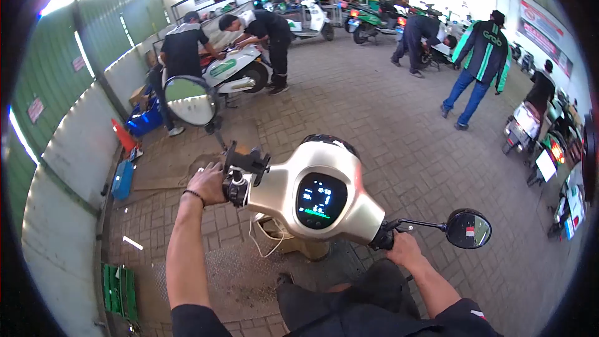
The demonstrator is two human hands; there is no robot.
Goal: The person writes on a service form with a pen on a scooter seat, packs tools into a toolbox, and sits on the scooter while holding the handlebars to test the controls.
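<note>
My left hand (208, 183), with a dark bracelet at the wrist, is wrapped round the left handlebar grip of a gold scooter (278, 195). My right hand (404, 249) is closed on the right grip. Between them the lit display (321, 201) shows white digits and a green bar. A black phone holder (248, 161) is fixed near the left grip. The left mirror (191, 101) stands beyond my left hand, and the right mirror (468, 228) sticks out past my right hand. A white cable (265, 253) hangs under the handlebar.
Two people (268, 32) bend over a white scooter (236, 70) ahead left. A person in a green and black jacket (485, 50) stands ahead right. Parked scooters (525, 123) line the right side. An orange cone (124, 136) and blue toolbox (122, 180) stand by the left wall.
</note>
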